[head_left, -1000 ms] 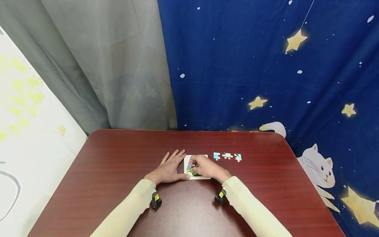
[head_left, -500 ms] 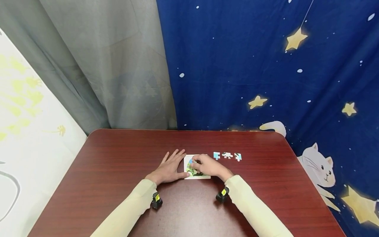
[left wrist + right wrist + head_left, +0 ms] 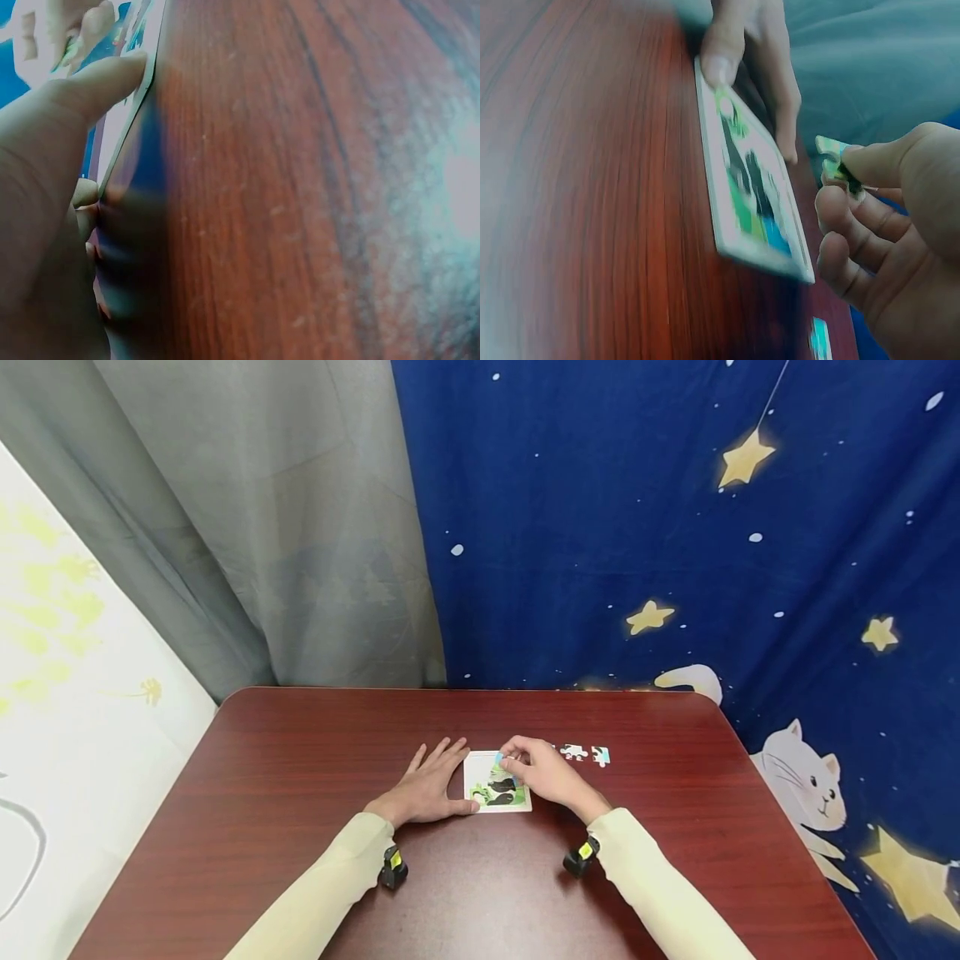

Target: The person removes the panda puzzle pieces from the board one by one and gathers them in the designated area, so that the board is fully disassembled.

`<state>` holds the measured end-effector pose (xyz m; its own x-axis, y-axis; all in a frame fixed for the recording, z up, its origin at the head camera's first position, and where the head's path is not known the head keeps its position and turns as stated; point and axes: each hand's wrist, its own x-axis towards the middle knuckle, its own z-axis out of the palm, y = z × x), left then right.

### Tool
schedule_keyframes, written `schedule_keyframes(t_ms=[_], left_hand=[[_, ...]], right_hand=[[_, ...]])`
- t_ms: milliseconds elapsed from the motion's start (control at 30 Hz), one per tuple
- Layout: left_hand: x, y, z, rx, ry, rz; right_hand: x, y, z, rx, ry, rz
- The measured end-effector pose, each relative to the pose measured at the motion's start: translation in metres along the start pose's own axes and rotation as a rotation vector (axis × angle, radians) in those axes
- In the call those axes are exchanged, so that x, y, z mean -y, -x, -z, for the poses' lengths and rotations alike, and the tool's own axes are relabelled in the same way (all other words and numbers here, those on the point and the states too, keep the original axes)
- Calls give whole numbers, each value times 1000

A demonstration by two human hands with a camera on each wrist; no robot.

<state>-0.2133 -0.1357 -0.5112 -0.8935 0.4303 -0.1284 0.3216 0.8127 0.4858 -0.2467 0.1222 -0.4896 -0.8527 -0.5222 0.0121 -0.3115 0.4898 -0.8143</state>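
A small white-bordered puzzle tray lies on the table, with joined panda-picture pieces along its lower side and right part. My left hand is spread flat at its left; the thumb rests on the lower left corner and the fingertips lie by the left edge. Above the tray's upper part, my right hand pinches a green and blue jigsaw piece between thumb and fingers. In the right wrist view that piece is held clear of the tray. My fingers partly hide it in the head view.
Two loose jigsaw pieces, a white one and a blue-and-white one, lie right of the tray. Another is mostly hidden behind my right hand; a blue piece shows in the right wrist view. Curtains hang behind the red-brown table.
My right hand has moved up and to the right from the middle of the tray with the piece pinched, uncovering the panda picture. The left hand stays put.
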Motion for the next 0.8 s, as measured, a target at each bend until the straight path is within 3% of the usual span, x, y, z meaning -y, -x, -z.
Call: schedule_keyframes(t_ms=[133,567,800], left_hand=[[0,1,-1,-2,3,-6],[3,0,-1,-10,24,-34],[4,0,-3,-18,33,-38]], right_hand=[[-10,12,13,-9,58,-14],[-35,35,38,-48,58,-155],[-45,37,41,-68,125,-151]])
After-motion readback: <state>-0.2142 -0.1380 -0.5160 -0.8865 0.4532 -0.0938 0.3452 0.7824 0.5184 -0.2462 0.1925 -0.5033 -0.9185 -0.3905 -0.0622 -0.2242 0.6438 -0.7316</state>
